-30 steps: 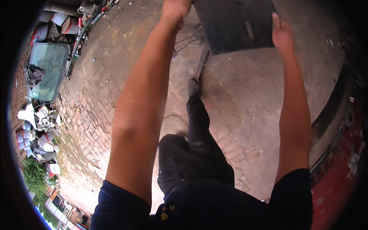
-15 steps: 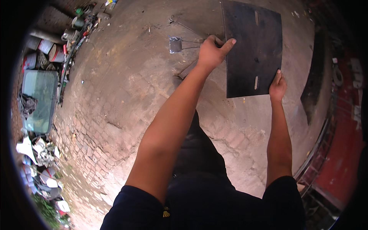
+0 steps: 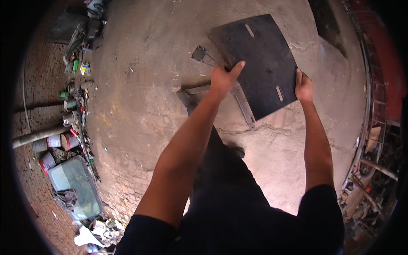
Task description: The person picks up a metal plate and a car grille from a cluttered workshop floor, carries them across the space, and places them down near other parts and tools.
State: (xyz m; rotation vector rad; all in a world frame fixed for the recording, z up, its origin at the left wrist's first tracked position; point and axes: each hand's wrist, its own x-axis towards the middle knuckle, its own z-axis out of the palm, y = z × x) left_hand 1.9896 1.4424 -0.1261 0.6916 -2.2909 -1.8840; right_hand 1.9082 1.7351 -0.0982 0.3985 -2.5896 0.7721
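A flat black panel (image 3: 263,63) with two slots is held tilted out in front of me. My left hand (image 3: 223,80) grips its left edge, thumb on top and fingers hidden underneath. On the opposite edge, my right hand (image 3: 304,88) is closed around the panel near its lower right corner. Partly hidden under the panel and my left hand is an angular metal frame (image 3: 243,103). A small dark square plate (image 3: 198,53) on two thin rods shows beside my left hand; where the rods end is hidden.
Worn concrete floor (image 3: 144,76) and brick paving surround me. On the left lie a sheet of glass (image 3: 87,195), several buckets (image 3: 69,141), a long pole (image 3: 40,138) and scattered scrap. A red surface (image 3: 382,46) and piled metal parts (image 3: 367,191) line the right side.
The panel has turned anticlockwise, its upper end swinging left, with both hands still on it. My view has turned too, and more of the metal frame shows beneath the panel.
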